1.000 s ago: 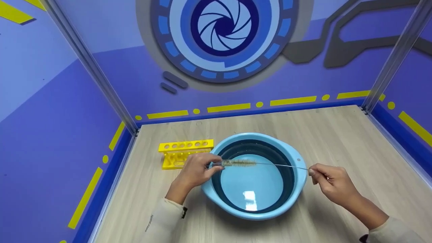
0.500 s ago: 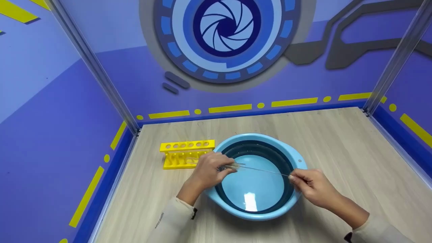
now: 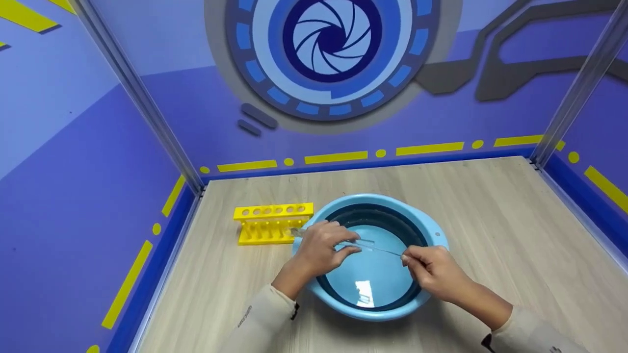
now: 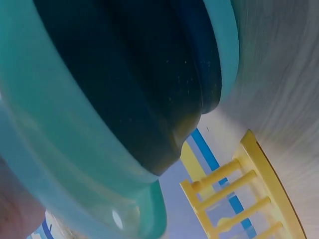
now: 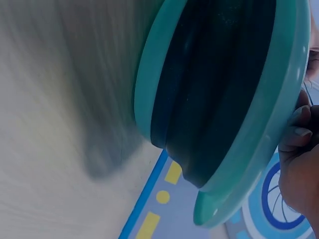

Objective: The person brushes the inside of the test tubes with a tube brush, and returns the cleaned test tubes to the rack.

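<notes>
My left hand (image 3: 321, 249) holds a clear glass test tube (image 3: 366, 240) on its side above the blue basin (image 3: 375, 316), the tube's mouth end pointing right. Inside the tube is a test tube brush, its bristles (image 3: 296, 232) showing left of the hand at the far end. The brush's thin wire handle (image 3: 385, 250) runs out to the right. My right hand (image 3: 436, 273) pinches that wire over the basin's right side. Both wrist views mostly show the basin's outer wall (image 4: 134, 89), with part of the right hand at the right edge of the right wrist view.
A yellow test tube rack (image 3: 273, 211) stands just left of the basin on the wooden table (image 3: 490, 211). Blue panels (image 3: 162, 113) wall in the back and both sides. A light reflection lies on the basin's bottom.
The right hand has moved left, pushing the brush into the tube; the bristles went from outside the mouth to beyond the left hand. The left hand has shifted slightly right.
</notes>
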The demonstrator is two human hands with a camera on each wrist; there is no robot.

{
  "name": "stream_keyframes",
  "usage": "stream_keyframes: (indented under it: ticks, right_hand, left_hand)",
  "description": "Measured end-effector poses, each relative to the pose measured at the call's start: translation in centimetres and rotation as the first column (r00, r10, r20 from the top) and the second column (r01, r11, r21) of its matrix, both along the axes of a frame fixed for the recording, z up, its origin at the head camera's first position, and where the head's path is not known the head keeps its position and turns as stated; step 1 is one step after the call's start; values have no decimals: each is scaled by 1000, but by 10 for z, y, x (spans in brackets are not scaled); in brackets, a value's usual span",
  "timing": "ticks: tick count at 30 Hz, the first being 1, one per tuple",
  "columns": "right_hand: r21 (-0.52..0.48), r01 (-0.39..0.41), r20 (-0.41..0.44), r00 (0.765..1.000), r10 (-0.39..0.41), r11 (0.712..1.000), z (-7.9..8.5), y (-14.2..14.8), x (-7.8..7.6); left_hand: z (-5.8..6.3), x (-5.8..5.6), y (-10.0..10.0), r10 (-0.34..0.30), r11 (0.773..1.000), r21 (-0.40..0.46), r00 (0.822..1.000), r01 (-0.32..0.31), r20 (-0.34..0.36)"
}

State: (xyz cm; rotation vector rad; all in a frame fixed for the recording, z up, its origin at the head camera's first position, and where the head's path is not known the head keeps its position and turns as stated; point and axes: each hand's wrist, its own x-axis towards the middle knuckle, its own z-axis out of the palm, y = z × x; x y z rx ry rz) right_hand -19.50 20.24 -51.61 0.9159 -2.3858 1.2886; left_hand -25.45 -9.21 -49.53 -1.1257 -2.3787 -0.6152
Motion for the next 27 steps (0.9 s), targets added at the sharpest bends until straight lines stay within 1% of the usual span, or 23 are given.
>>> stream_keyframes:
  ticks: [4, 6, 8, 10, 11, 12, 13, 15, 16, 17, 19, 21, 22, 23, 24, 25, 26, 27]
  right_hand:
    - [28, -7, -30, 1000, 8, 1000, -3, -4, -1]
    - [32, -1, -15, 1000, 2, 999, -3, -6, 0]
    - [28, 0, 50, 999, -2, 1000, -2, -6, 0]
    - [12, -4, 155, 988, 2, 1000, -1, -5, 0]
    - [-6, -10, 222, 975, 11, 1000, 0, -5, 1]
    - [-32, -19, 292, 956, 28, 999, 2, -5, 1]
    - [-63, -29, 366, 929, 51, 998, 3, -5, 0]
    - [-141, -58, 495, 861, 121, 988, 7, -4, -1]
    - [-186, -70, 552, 818, 163, 980, 9, -4, -2]
    - [-234, -79, 603, 770, 209, 969, 11, -3, -3]
    - [-323, -89, 679, 672, 296, 942, 16, -1, -4]
    - [-404, -83, 726, 577, 374, 911, 20, 2, -6]
    - [-440, -72, 745, 527, 409, 895, 22, 3, -7]
    - [-470, -62, 757, 485, 438, 881, 24, 4, -8]
    - [-489, -51, 766, 453, 456, 871, 25, 4, -8]
    - [-498, -41, 773, 432, 465, 866, 26, 4, -8]
    - [-500, -33, 777, 425, 465, 865, 26, 4, -8]
    - [-489, -29, 777, 441, 450, 872, 27, 3, -8]
  left_hand:
    - [-2, 1, 3, -2, 1000, 2, 1000, 2, -19]
    - [-3, 1, 5, 2, 1000, -2, 999, -2, -33]
    - [-4, 3, 6, 7, 1000, -7, 999, -7, -53]
    - [-5, 4, 8, 13, 1000, -12, 997, -14, -81]
    - [-5, 4, 8, 17, 1000, -14, 995, -19, -96]
    - [-5, 4, 9, 21, 1000, -12, 993, -22, -113]
    - [-5, 5, 9, 24, 1000, -9, 991, -25, -130]
    - [-5, 5, 10, 30, 1000, -1, 985, -30, -167]
    - [-4, 6, 10, 28, 1000, 1, 982, -29, -188]
    - [-4, 6, 10, 26, 1000, 2, 977, -26, -211]
    - [-3, 6, 11, 19, 1000, 8, 963, -17, -268]
    - [-3, 5, 11, 14, 1000, 10, 939, -11, -343]
    - [-3, 5, 11, 14, 1000, 9, 923, -11, -384]
    - [-3, 4, 11, 16, 1000, 8, 906, -14, -423]
    - [-3, 3, 11, 19, 1000, 7, 889, -18, -457]
    - [-3, 2, 11, 20, 1000, 4, 875, -21, -483]
    - [-3, 2, 11, 21, 1000, 0, 867, -24, -498]
    - [-3, 1, 11, 19, 1000, -6, 865, -26, -501]
